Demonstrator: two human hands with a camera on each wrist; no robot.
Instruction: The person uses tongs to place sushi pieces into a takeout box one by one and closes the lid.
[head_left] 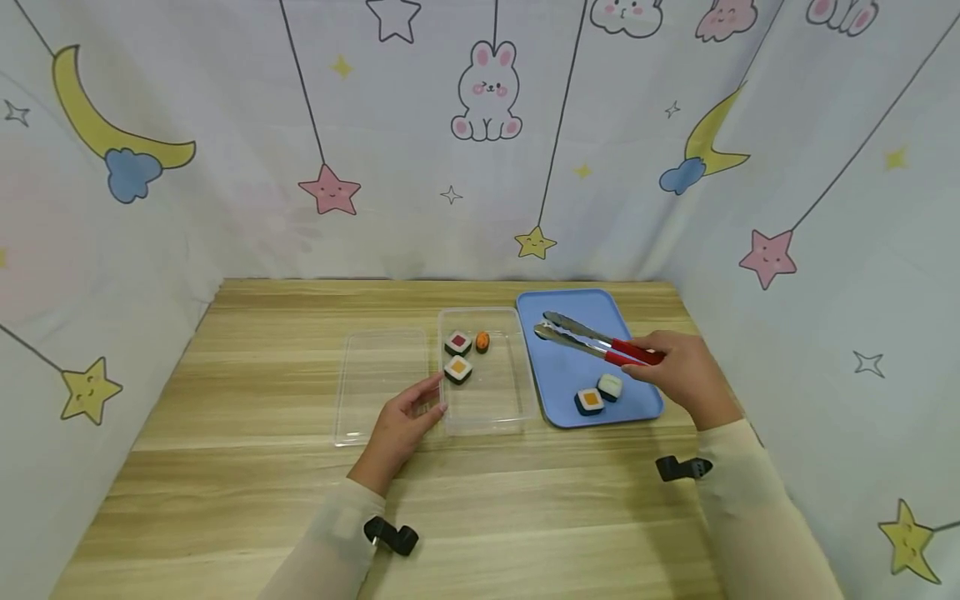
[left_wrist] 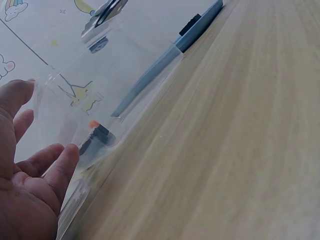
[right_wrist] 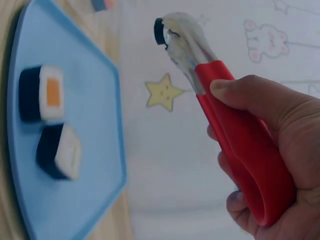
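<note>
My right hand [head_left: 678, 371] grips red-handled metal tongs [right_wrist: 240, 140] above a blue tray [head_left: 558, 392]. A small dark-edged piece [right_wrist: 159, 31] shows at the tongs' tips, too little visible to tell its kind. On the tray sit two toy sushi pieces: one with an orange centre [head_left: 589, 402], one with a pale top [head_left: 610, 387]. My left hand [head_left: 401, 423] rests its loosely bent fingers against the left side of a clear plastic box [head_left: 487, 408]. Inside the box are a sushi roll with a red centre [head_left: 458, 342], one with a yellow centre [head_left: 458, 369] and an orange-topped piece [head_left: 482, 342].
A flat clear lid [head_left: 381, 375] lies on the wooden table [head_left: 247, 417] left of the box. The tray stands close beside the box's right wall. A patterned white curtain [head_left: 420, 233] borders the table at the back and sides.
</note>
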